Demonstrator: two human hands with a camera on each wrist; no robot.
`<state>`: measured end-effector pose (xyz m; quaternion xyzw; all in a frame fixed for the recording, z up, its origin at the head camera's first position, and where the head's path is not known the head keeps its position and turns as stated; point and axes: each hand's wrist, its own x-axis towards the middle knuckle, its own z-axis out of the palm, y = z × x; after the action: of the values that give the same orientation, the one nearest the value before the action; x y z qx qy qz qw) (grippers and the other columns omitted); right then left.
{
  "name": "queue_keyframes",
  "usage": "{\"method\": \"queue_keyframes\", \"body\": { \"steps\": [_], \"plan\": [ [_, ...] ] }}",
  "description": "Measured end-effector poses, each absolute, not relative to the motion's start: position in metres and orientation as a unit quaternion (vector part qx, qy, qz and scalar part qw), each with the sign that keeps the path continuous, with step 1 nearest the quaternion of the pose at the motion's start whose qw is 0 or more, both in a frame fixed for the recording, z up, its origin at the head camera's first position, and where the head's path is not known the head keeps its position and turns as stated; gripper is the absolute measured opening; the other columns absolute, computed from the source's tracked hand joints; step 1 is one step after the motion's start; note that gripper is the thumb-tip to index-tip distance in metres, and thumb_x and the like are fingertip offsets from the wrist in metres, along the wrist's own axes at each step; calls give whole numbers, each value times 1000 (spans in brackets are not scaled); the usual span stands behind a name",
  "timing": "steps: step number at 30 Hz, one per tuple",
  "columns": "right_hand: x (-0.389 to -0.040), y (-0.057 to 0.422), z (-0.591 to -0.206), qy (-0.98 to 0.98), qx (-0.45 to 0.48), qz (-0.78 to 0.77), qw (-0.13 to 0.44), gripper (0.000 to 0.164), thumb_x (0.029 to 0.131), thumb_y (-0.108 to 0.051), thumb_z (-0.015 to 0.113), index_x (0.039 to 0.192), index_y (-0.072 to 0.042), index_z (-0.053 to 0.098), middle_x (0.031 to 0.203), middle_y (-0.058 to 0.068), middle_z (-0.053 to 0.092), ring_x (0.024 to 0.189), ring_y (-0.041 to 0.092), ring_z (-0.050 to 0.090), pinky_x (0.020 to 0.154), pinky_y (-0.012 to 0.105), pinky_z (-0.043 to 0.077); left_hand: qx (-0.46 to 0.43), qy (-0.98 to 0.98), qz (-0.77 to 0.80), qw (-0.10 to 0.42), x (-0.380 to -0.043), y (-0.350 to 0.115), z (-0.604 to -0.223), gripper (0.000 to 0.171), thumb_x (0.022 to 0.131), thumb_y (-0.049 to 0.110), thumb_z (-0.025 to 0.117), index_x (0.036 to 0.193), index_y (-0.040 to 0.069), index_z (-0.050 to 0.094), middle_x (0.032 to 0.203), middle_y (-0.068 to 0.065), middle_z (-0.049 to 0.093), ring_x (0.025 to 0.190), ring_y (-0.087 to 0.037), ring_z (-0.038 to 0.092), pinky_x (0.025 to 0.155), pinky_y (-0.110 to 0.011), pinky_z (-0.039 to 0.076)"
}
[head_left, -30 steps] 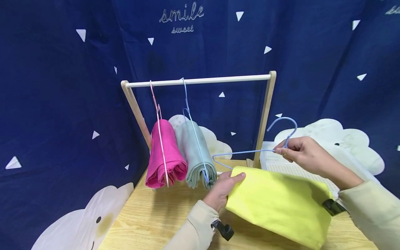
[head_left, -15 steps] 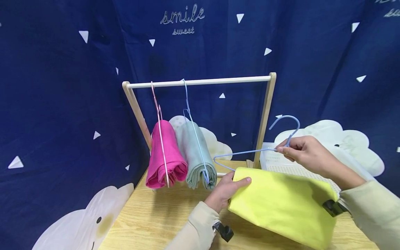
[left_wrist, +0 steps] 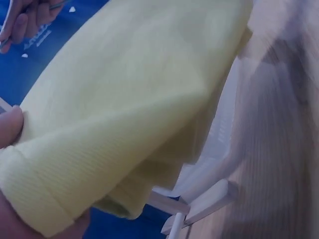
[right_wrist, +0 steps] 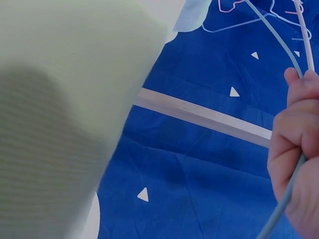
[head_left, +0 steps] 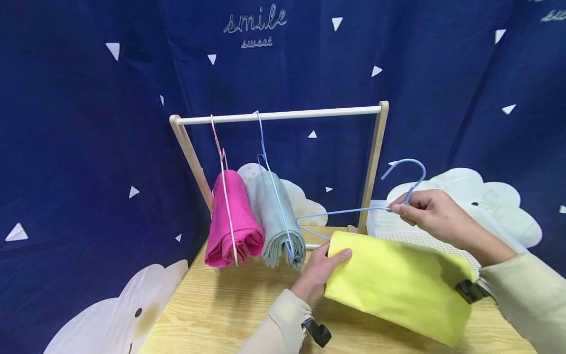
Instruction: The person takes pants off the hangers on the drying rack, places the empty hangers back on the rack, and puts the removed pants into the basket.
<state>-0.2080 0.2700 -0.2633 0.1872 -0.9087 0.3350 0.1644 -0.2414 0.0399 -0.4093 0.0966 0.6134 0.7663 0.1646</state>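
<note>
Low over the table, my left hand [head_left: 317, 269] grips the left end of a folded yellow cloth [head_left: 398, 285], thumb on top. In the left wrist view, layered folds show along the cloth's lower edge, near my thumb [left_wrist: 10, 127]. My right hand [head_left: 431, 216] pinches a blue hanger [head_left: 345, 212] at the base of its hook, which points up and left. The hanger's left corner sticks out past the cloth, and its lower bar disappears at the cloth's upper left corner. In the right wrist view, the fingers [right_wrist: 294, 132] curl round the hanger's neck.
A wooden rack with a white rail [head_left: 305, 115] stands behind. From it hang a pink cloth [head_left: 232, 216] and a grey-green cloth [head_left: 278, 216], each on a hanger. A white perforated basket [head_left: 384, 223] sits at the back right. The wooden table [head_left: 194, 305] meets a blue curtain [head_left: 283, 69].
The hanger's hook has risen slightly and shifted right with my right hand. The yellow cloth has moved a little right and up, my left hand still gripping its end.
</note>
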Motion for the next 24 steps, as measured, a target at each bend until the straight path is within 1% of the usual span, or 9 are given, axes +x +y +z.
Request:
{"method": "queue_keyframes", "body": {
  "steps": [5, 8, 12, 14, 19, 24],
  "plan": [
    [-210, 267, -265, -911, 187, 335, 150, 37, 96, -13, 63, 61, -6, 54, 82, 4, 63, 74, 3, 53, 53, 27, 37, 83, 614, 769, 156, -242, 38, -411, 30, 87, 22, 73, 113, 8, 65, 83, 1, 67, 70, -11, 66, 63, -28, 56],
    [-210, 266, -266, -913, 182, 335, 147, 37, 96, -13, 63, 61, -6, 54, 83, 4, 64, 74, 3, 54, 52, 27, 37, 82, 639, 751, 145, -242, 37, -409, 29, 86, 21, 73, 109, 5, 65, 83, 0, 67, 69, -11, 64, 63, -27, 55],
    [-209, 266, -266, -914, 176, 338, 141, 36, 97, -14, 62, 62, -6, 54, 84, 5, 66, 75, 3, 54, 50, 29, 35, 90, 664, 728, 148, -242, 34, -405, 25, 87, 19, 72, 103, 1, 65, 82, -1, 67, 68, -9, 63, 64, -24, 54],
    [-209, 266, -266, -914, 175, 340, 137, 36, 97, -14, 62, 63, -6, 55, 84, 5, 66, 74, 3, 53, 49, 30, 34, 98, 669, 719, 159, -242, 33, -404, 24, 89, 19, 70, 103, 0, 66, 82, -2, 68, 67, -9, 63, 64, -24, 55],
    [-209, 265, -266, -914, 173, 341, 136, 35, 97, -14, 62, 64, -6, 55, 84, 5, 65, 74, 3, 52, 49, 30, 34, 116, 682, 695, 196, -241, 30, -402, 26, 93, 26, 65, 103, 3, 67, 85, -3, 72, 69, -8, 65, 66, -25, 56],
    [-209, 265, -264, -912, 179, 336, 153, 35, 97, -13, 63, 63, -7, 55, 83, 3, 65, 73, 3, 52, 49, 29, 34, 118, 665, 703, 221, -242, 32, -403, 27, 93, 30, 66, 105, 6, 66, 84, -1, 71, 69, -9, 66, 66, -26, 57]
  ]
}}
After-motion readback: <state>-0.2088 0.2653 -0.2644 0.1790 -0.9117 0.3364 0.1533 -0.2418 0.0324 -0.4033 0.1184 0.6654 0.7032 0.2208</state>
